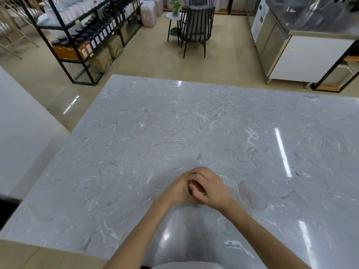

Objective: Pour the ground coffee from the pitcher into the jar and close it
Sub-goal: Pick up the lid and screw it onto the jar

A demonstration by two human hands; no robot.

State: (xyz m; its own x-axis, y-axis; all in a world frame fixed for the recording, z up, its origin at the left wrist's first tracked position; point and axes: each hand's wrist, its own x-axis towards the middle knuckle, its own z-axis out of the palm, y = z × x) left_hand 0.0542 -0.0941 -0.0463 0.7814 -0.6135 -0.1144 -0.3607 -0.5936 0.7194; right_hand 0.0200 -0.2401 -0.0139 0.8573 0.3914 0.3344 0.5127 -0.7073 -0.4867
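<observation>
Jar (196, 188), mostly hidden between both hands, sits near the front middle of the grey marble counter (136, 133). I see my left hand (177, 189) wrapped around its side, my right hand (210, 188) clamped over its brown lid (197, 186); a clear pitcher (252, 195) stands just right.

no readable text, white labels on shelf bottles (97, 38) too small and blurred to read
</observation>
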